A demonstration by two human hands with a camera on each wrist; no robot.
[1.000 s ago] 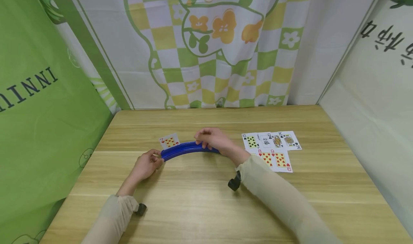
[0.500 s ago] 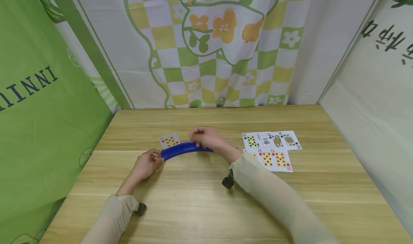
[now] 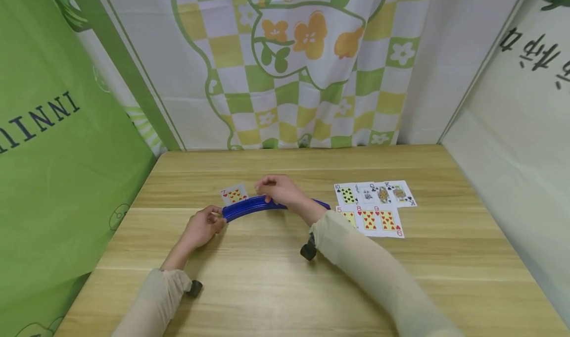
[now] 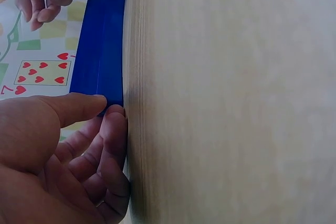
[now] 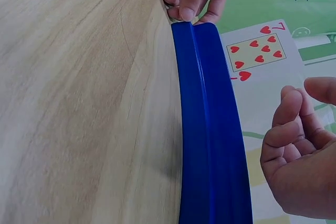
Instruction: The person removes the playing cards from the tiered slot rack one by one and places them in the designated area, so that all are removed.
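Observation:
A curved blue card holder (image 3: 249,207) lies on the table. My left hand (image 3: 202,226) pinches its left end between thumb and fingers, plain in the left wrist view. Upright at the holder's left part stands a seven of hearts (image 3: 234,195), its face toward me; its lower edge is hidden by the holder in the head view. My right hand (image 3: 285,192) is over the middle of the holder, right of that card. In the right wrist view its fingers (image 5: 286,114) are loosely bent, with a gap to the thumb and nothing held.
To the right lie playing cards in two overlapping rows: a black row with a ten (image 3: 347,194) and a king (image 3: 399,193), and a red row with a five (image 3: 349,219), an eight (image 3: 369,220) and a nine (image 3: 387,220). A patterned curtain (image 3: 303,114) hangs behind the table.
My right hand has moved left along the holder toward the seven of hearts, uncovering the holder's right end and the red five. The left hand, holder and cards have stayed put.

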